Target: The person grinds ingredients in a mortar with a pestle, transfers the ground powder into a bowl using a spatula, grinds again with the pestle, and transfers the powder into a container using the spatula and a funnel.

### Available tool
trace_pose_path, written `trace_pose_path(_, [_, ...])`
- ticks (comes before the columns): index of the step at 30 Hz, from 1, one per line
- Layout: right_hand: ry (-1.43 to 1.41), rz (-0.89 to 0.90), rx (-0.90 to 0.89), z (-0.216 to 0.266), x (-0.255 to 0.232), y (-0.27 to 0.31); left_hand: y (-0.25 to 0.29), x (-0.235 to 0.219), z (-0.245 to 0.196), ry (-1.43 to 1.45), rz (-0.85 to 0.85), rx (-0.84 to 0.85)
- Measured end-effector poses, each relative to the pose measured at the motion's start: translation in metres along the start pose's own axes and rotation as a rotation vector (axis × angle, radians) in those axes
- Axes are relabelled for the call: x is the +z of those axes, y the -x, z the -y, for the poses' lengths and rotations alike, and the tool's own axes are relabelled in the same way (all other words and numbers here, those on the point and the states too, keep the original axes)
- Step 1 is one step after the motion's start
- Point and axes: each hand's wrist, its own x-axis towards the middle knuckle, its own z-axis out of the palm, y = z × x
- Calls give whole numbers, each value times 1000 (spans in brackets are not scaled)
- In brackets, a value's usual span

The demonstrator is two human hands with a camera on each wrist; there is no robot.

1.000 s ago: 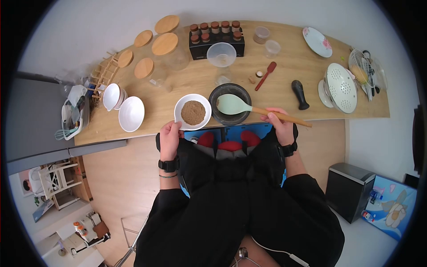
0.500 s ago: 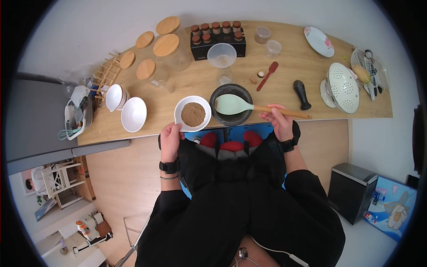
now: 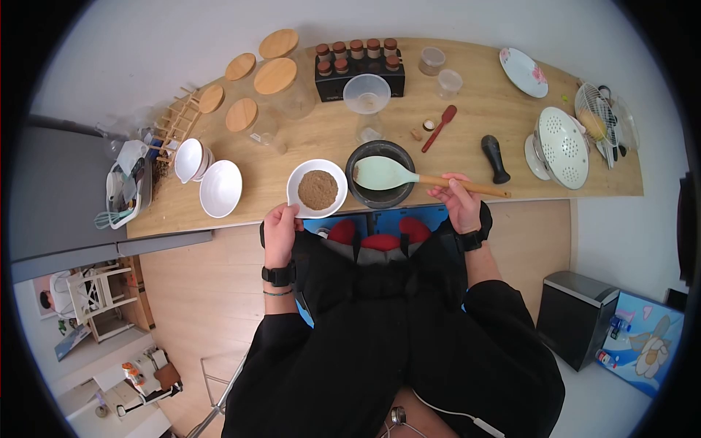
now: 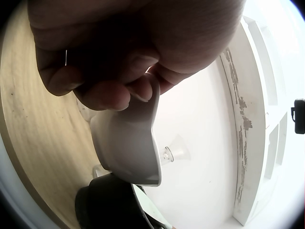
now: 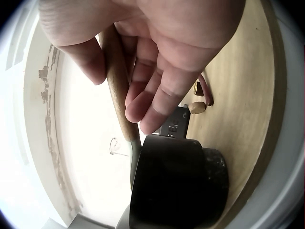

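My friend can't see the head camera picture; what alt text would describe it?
A person's left hand holds a white bowl of brown powder while the right hand holds a spoon, its pale green head over a dark bowl. Elsewhere on the wooden table are small brown-lidded jars, a clear funnel and a white colander.

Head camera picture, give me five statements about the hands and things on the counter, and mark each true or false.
1. The right hand holds the spoon by its wooden handle. True.
2. The left hand holds the black pestle. False: the left hand pinches the edge of the white bowl of brown powder.
3. Seen from above, the spoon's head overlaps the dark mortar. True.
4. The colander stands beside the jars. False: the colander is near the counter's right end, the jars toward its left.
5. A red spatula lies on the counter. True.
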Motion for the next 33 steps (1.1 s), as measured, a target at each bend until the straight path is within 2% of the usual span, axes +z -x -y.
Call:
trace_pose_path(13, [-44, -15, -14, -2, -4, -1, 2, -1, -1, 7, 4, 4])
trace_pose_path(22, [-112, 15, -116, 43, 15, 16, 4, 12, -8, -14, 62, 11])
trace_pose_path(25, [-77, 113, -204, 61, 34, 23, 5, 18, -13, -22, 115, -7])
trace_pose_path(30, [399, 265, -233, 74, 45, 27, 3, 18, -12, -26, 97, -1])
trace_pose_path(33, [344, 256, -242, 73, 48, 28, 4, 18, -14, -15, 101, 0])
